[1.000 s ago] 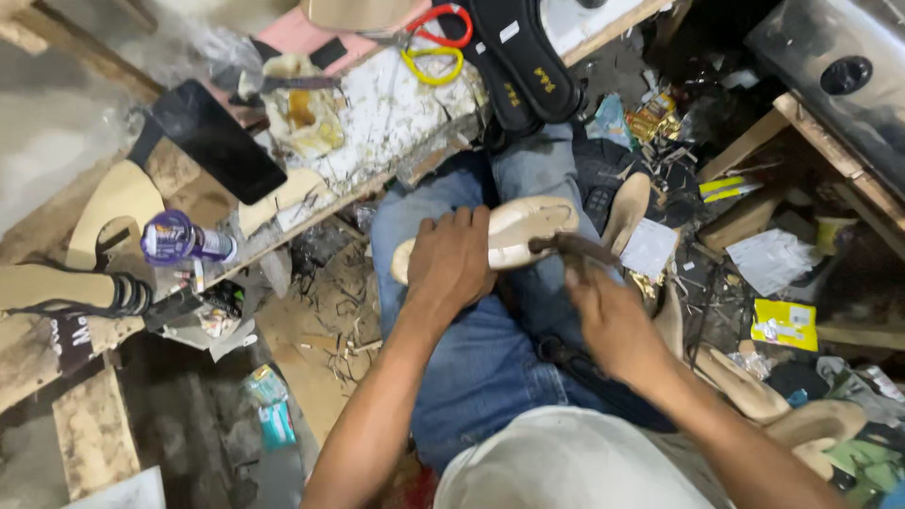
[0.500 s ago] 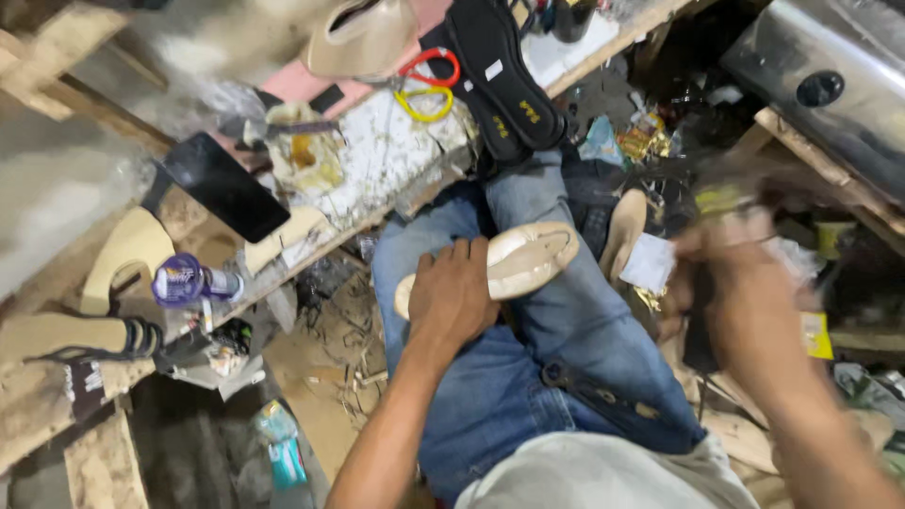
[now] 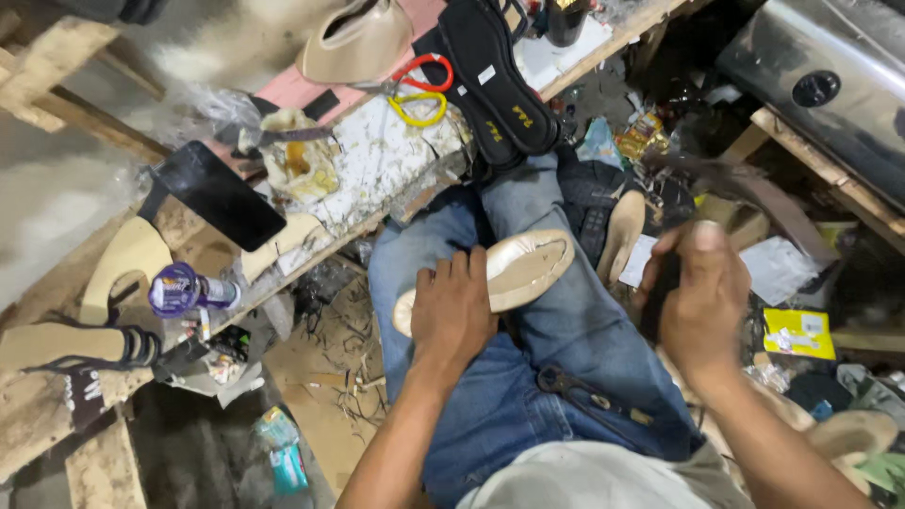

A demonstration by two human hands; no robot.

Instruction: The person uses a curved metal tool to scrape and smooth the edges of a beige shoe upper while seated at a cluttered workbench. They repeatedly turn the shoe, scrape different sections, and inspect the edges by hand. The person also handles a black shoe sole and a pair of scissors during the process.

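I sit with blue jeans (image 3: 490,415) across my lap. My left hand (image 3: 452,316) presses down on a beige shoe sole (image 3: 530,267) that lies across my left thigh, fingers over its near end. My right hand (image 3: 702,302) is off to the right of my knee, apart from the sole, closed around a dark, motion-blurred tool (image 3: 662,283); what kind I cannot tell. A pair of dark pliers (image 3: 575,388) lies loose on my right thigh.
A cluttered wooden bench (image 3: 377,174) at the upper left carries black insoles (image 3: 500,80), red and yellow scissors (image 3: 421,94), a black slab (image 3: 217,195), a purple bottle (image 3: 184,290) and a beige shoe upper (image 3: 358,42). Scraps, another sole (image 3: 622,236) and a metal machine (image 3: 830,85) crowd the right.
My right hand left the sole, where it worked with the pliers, and swung out to the right. The pliers now lie on my lap. My left hand stayed on the sole.
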